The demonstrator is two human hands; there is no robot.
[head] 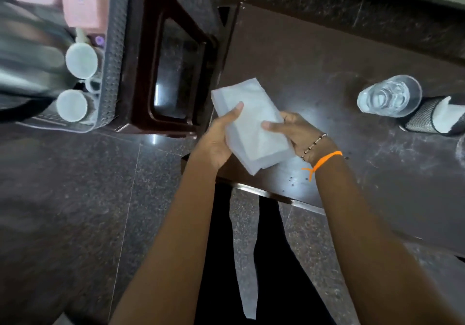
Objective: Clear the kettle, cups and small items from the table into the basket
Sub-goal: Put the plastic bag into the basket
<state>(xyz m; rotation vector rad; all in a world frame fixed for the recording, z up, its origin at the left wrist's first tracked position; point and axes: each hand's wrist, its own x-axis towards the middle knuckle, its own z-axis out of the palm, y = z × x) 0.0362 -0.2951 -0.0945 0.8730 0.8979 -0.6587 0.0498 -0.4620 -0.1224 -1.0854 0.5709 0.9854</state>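
Both hands, left hand (221, 136) and right hand (295, 133), grip the white packet (251, 126) by its long edges; looks light, soft, crushable; basket (113, 55) waits at ten o'clock.

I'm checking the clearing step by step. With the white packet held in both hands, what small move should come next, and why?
Probably carry the white packet left to the basket. Both the left hand and right hand grip it above the table edge, and the basket already holds two cups.
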